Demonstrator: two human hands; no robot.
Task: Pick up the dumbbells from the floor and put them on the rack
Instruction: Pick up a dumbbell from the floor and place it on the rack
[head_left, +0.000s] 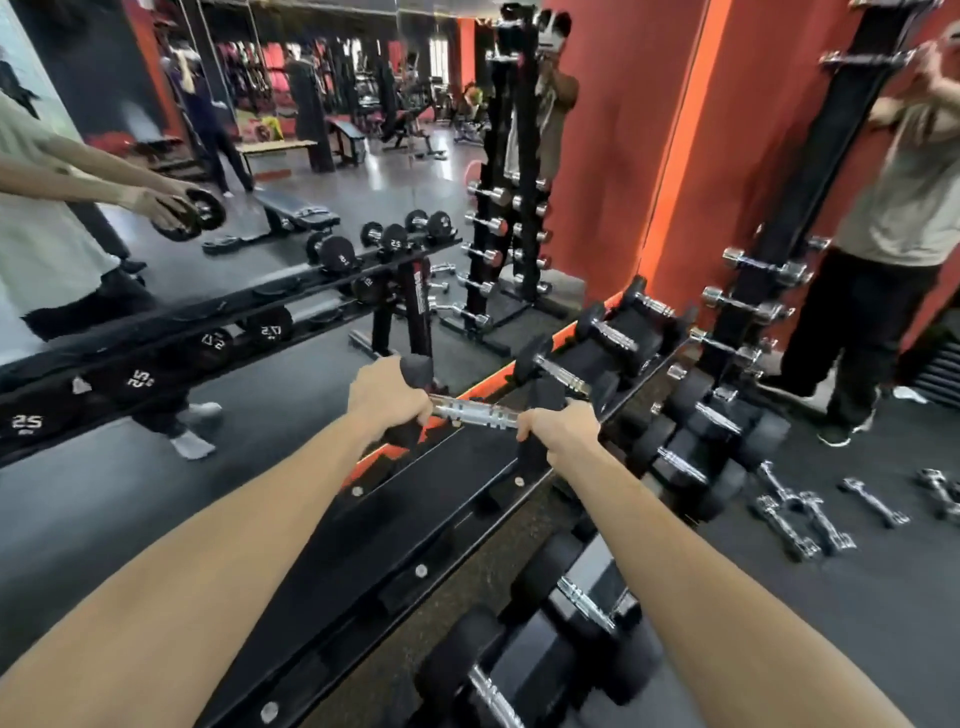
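Observation:
A black dumbbell with a chrome handle hangs crosswise just above the top shelf of the black rack. My left hand grips its left black head and my right hand grips its right head. Whether the dumbbell touches the shelf is unclear. Further along the same shelf lie other black dumbbells. More black dumbbells fill the lower shelf near me.
A wall mirror runs behind the rack and reflects it and me. Several small chrome dumbbells lie on the dark floor at right. A tall vertical rack of chrome dumbbells stands beyond, with a person beside it.

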